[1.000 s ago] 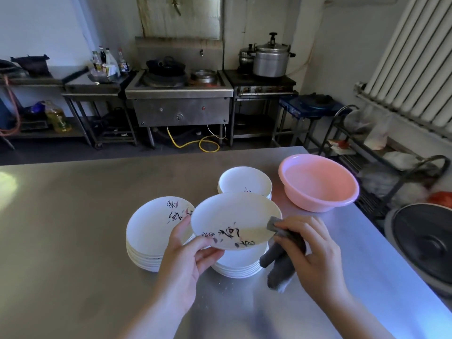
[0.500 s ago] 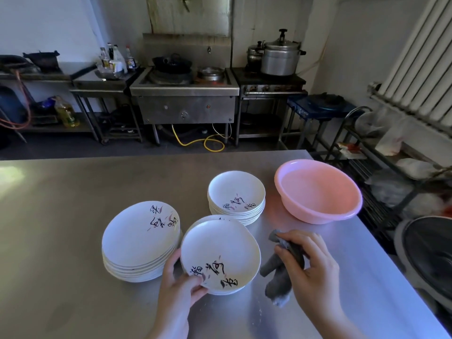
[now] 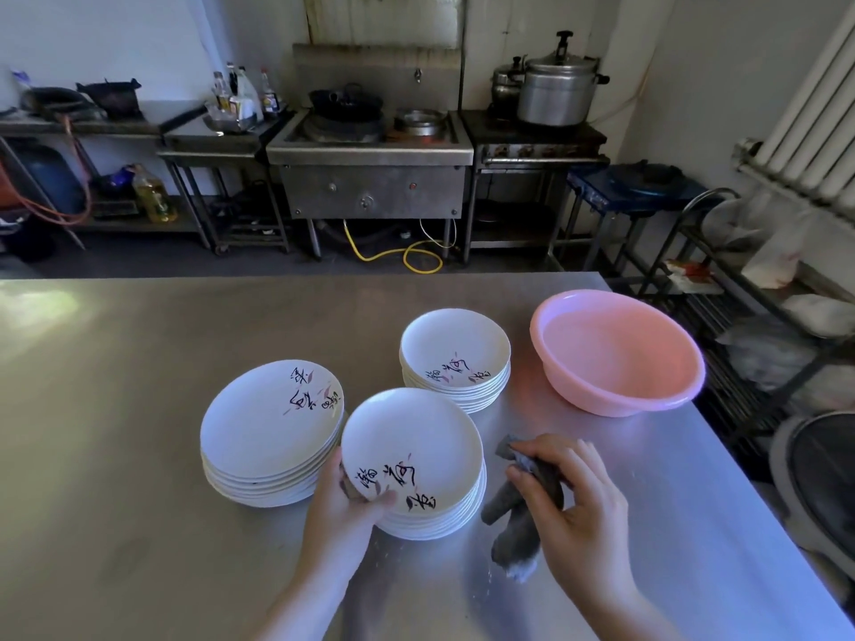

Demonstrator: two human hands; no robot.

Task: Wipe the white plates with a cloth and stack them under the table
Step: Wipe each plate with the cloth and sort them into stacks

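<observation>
Three stacks of white plates are sitting on the steel desk (image 3: 139, 455), probably grouped so each can be worked through in turn. The pink basin (image 3: 617, 353) is waiting at two o'clock, likely for rinsing. The left stack (image 3: 273, 432) is lying at ten o'clock, the far stack (image 3: 455, 358) at twelve. The left hand (image 3: 344, 506) is gripping the near stack's top plate (image 3: 412, 448) by its edge, thumb on the rim, seemingly to lift it. The right hand (image 3: 573, 501) is clutching the grey cloth (image 3: 518, 515) just beside, at three o'clock.
</observation>
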